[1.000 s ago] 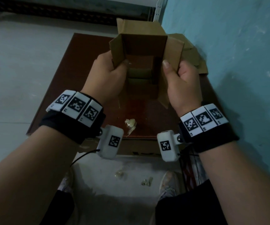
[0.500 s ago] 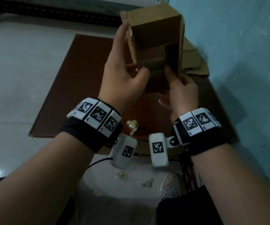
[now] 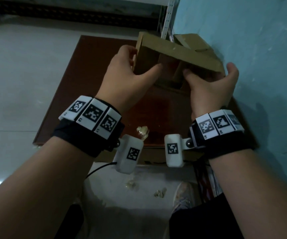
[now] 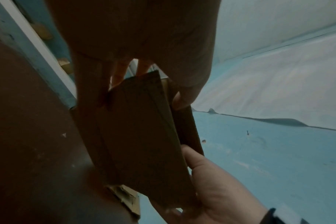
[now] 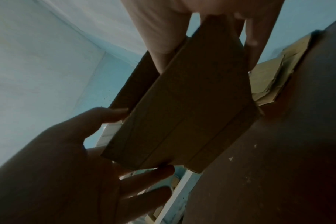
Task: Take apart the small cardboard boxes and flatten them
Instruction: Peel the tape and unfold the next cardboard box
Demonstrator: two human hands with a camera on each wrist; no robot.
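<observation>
A small brown cardboard box (image 3: pixel 179 54) is held in the air above the brown table (image 3: pixel 87 87), its open end facing me and its top edge slanting down to the right. My left hand (image 3: pixel 145 59) pinches the box's left wall, thumb inside and fingers outside. My right hand (image 3: pixel 208 71) grips the right end, thumb on the outer side and fingers curled into the opening. The left wrist view shows the box (image 4: pixel 144 136) from below, dark, with my right hand (image 4: pixel 211 181) at its far end. In the right wrist view the box (image 5: pixel 182 113) shows between both hands.
Flattened cardboard (image 3: pixel 192 40) lies at the table's back right against the blue wall (image 3: pixel 260 66). A crumpled tape scrap (image 3: pixel 142 131) sits near the table's front edge. More scraps (image 3: pixel 160 194) lie on the floor by my shoe (image 3: pixel 182 195). A metal shelf upright (image 3: pixel 167 23) stands behind.
The box was lifted and turned from upright to lying slanted, open end toward me. My hands shifted apart to its left wall and right end.
</observation>
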